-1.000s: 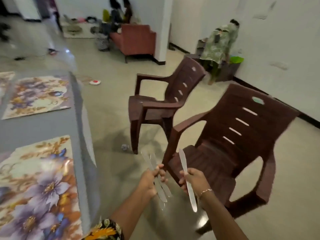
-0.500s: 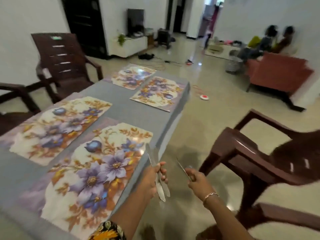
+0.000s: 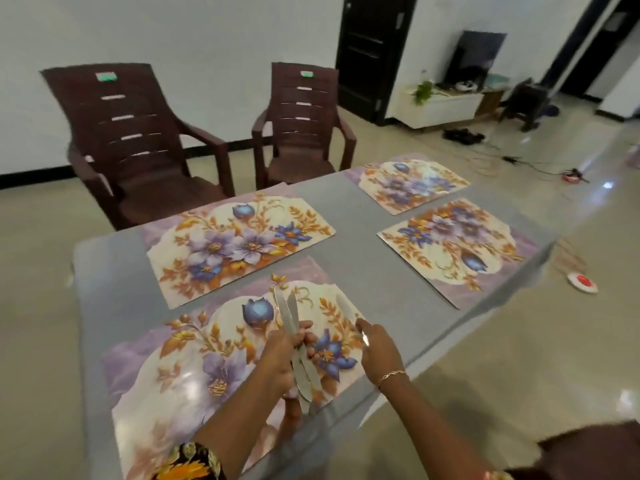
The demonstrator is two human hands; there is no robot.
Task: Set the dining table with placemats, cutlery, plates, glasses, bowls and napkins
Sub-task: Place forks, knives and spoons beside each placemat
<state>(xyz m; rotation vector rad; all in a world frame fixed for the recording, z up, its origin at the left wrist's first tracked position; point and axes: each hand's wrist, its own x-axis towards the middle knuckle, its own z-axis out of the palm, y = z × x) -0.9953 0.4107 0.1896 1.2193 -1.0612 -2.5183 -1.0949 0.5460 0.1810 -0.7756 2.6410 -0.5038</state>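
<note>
- Grey rectangular dining table carries four floral placemats with purple and blue flowers, one toward each corner.
- Left hand, above the near-edge placemat, is clamped on a bundle of silver table knives, blades fanned toward the far edge.
- Right hand, just beside, pinches a single silver knife over the same placemat's right end.
- Two dark brown plastic armchairs stand behind the far edge; another chair's edge shows at the near right corner.

Near placemat cut by bottom edge; knives motion-blurred.
</note>
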